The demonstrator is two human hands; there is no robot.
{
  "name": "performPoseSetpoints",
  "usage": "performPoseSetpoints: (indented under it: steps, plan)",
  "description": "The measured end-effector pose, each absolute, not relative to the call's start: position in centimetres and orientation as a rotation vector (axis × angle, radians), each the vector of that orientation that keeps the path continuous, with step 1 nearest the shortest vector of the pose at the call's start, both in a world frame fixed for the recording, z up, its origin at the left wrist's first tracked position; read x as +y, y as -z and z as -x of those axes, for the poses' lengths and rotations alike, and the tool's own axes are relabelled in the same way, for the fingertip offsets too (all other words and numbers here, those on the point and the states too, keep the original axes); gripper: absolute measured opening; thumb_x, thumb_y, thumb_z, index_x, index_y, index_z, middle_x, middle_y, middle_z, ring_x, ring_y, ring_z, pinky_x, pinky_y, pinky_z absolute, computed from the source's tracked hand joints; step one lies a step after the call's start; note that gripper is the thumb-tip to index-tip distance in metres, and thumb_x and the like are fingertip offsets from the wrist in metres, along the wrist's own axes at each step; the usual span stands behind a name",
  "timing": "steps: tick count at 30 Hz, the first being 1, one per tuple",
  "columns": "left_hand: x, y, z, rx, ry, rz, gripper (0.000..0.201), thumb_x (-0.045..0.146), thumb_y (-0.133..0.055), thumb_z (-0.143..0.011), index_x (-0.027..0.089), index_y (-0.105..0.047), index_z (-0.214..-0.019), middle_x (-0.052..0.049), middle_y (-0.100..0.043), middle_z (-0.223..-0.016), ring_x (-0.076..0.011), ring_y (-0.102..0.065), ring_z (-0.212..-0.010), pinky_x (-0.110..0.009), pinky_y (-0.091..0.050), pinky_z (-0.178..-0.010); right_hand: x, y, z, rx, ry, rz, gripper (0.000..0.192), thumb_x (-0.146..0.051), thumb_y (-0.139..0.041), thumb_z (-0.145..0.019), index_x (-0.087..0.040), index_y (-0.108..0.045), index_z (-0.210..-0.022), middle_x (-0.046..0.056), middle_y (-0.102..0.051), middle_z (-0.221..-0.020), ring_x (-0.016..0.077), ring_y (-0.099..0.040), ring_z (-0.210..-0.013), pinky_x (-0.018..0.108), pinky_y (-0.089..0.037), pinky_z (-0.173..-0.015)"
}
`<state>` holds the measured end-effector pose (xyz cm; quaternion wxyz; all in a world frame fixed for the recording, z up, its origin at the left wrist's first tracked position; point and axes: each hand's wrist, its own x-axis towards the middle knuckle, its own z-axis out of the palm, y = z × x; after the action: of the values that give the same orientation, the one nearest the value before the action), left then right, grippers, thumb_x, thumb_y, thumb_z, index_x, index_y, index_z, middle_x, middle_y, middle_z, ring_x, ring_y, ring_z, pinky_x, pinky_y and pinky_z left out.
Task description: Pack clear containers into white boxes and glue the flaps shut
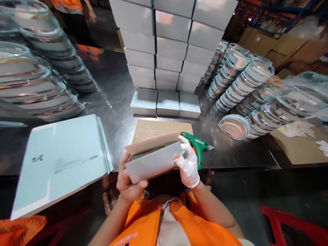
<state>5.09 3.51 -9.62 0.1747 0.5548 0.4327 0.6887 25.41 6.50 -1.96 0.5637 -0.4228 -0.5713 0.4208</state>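
Between my two hands is a small white cardboard box [155, 163], tilted, with its flap raised and a dark gap along the top. My bare left hand [128, 181] grips its left end, thumb on the near face. Around the right end closes my right hand [189, 163], in a white glove with a fingertip showing. A green glue gun [198, 147] lies on the table just beyond and beside the right hand. Behind the box rests a flat brown cardboard sheet [159, 127] with marks on its surface.
Stacked white boxes [167, 51] rise at the back, with three more boxes [167, 104] before them. Flat printed cardboard sheets [66, 150] lie at left, overhanging the edge. Stacks of glass containers [246, 82] stand on both sides. A red stool [289, 222] is below right; a person [74, 17] stands beyond.
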Motion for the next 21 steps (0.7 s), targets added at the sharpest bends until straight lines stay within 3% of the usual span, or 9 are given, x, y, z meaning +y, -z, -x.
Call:
performPoseSetpoints:
  steps: [2, 4, 7, 9, 11, 14, 18, 21]
  plan:
    - [3.3, 9.2, -5.5, 1.246, -2.060, -1.523, 0.056, 0.064, -0.083, -0.078, 0.027, -0.063, -0.115, -0.012, -0.068, -0.131, -0.0319, -0.069, -0.121, -0.045, -0.059, -0.097, 6.2, 1.9, -23.8, -1.172, -0.935, 1.026, 0.069, -0.054, -0.074, -0.088, -0.034, -0.048, -0.149, 0.010, -0.059, -0.146, 0.0287, -0.060, -0.132, 0.046, -0.052, -0.113]
    - [3.3, 8.9, -5.4, 1.211, -2.047, -1.603, 0.049, 0.059, -0.081, -0.082, 0.029, -0.066, -0.118, -0.009, -0.071, -0.122, -0.0309, -0.067, -0.125, -0.045, -0.057, -0.101, 6.0, 1.6, -23.5, -1.146, -0.917, 1.038, 0.083, -0.048, -0.073, -0.088, -0.036, -0.032, -0.159, 0.010, -0.059, -0.147, 0.0259, -0.060, -0.133, 0.044, -0.053, -0.112]
    - [3.7, 8.4, -4.3, 1.060, -1.966, -1.920, 0.031, 0.050, -0.079, -0.089, 0.029, -0.075, -0.112, -0.005, -0.072, -0.106, -0.0275, -0.064, -0.130, -0.041, -0.050, -0.112, 5.7, 0.8, -25.9, -1.317, -0.958, 1.093, 0.077, -0.050, -0.068, -0.092, -0.033, -0.035, -0.160, 0.011, -0.059, -0.150, 0.0244, -0.060, -0.135, 0.041, -0.051, -0.114]
    - [4.0, 7.9, -3.3, 0.989, -1.925, -1.968, 0.034, 0.054, -0.077, -0.091, 0.028, -0.078, -0.112, -0.005, -0.070, -0.117, -0.0239, -0.064, -0.127, -0.035, -0.048, -0.113, 5.2, 0.4, -29.1, -1.477, -0.905, 1.243, 0.056, -0.053, -0.064, -0.096, -0.028, -0.055, -0.146, 0.011, -0.065, -0.145, 0.0257, -0.062, -0.132, 0.041, -0.050, -0.113]
    - [4.2, 7.4, -2.5, 0.976, -1.856, -1.942, 0.048, 0.069, -0.072, -0.088, 0.026, -0.080, -0.109, -0.007, -0.065, -0.130, -0.0230, -0.065, -0.123, -0.033, -0.049, -0.110, 4.7, 0.5, -32.6, -1.543, -0.664, 1.591, 0.039, -0.053, -0.059, -0.098, -0.023, -0.071, -0.120, 0.013, -0.073, -0.129, 0.0289, -0.066, -0.124, 0.045, -0.049, -0.112]
    - [4.3, 6.9, -2.0, 1.004, -1.743, -1.976, 0.061, 0.080, -0.072, -0.079, 0.025, -0.081, -0.105, -0.008, -0.062, -0.131, -0.0252, -0.064, -0.120, -0.035, -0.049, -0.108, 4.3, 1.3, -36.3, -1.411, -0.438, 2.173, 0.035, -0.053, -0.065, -0.091, -0.021, -0.075, -0.101, 0.013, -0.077, -0.108, 0.0323, -0.070, -0.108, 0.048, -0.050, -0.103]
    - [5.3, 6.7, -2.6, 0.964, -1.783, -2.092, 0.041, 0.055, -0.085, -0.083, 0.026, -0.076, -0.108, -0.004, -0.067, -0.101, -0.0223, -0.064, -0.106, -0.034, -0.049, -0.102, 5.4, 2.9, -37.5, -1.158, -0.856, 2.255, 0.034, -0.036, -0.087, -0.064, -0.022, -0.074, -0.092, 0.005, -0.076, -0.084, 0.0264, -0.072, -0.088, 0.035, -0.052, -0.084]
    - [6.0, 6.1, -3.7, 0.929, -1.919, -2.027, 0.030, 0.041, -0.083, -0.088, 0.025, -0.071, -0.111, -0.001, -0.066, -0.091, -0.0216, -0.064, -0.100, -0.035, -0.051, -0.097, 6.3, 3.4, -37.8, -1.035, -1.022, 2.097, 0.022, -0.032, -0.082, -0.061, -0.020, -0.070, -0.075, 0.002, -0.072, -0.068, 0.0215, -0.069, -0.069, 0.031, -0.053, -0.069]
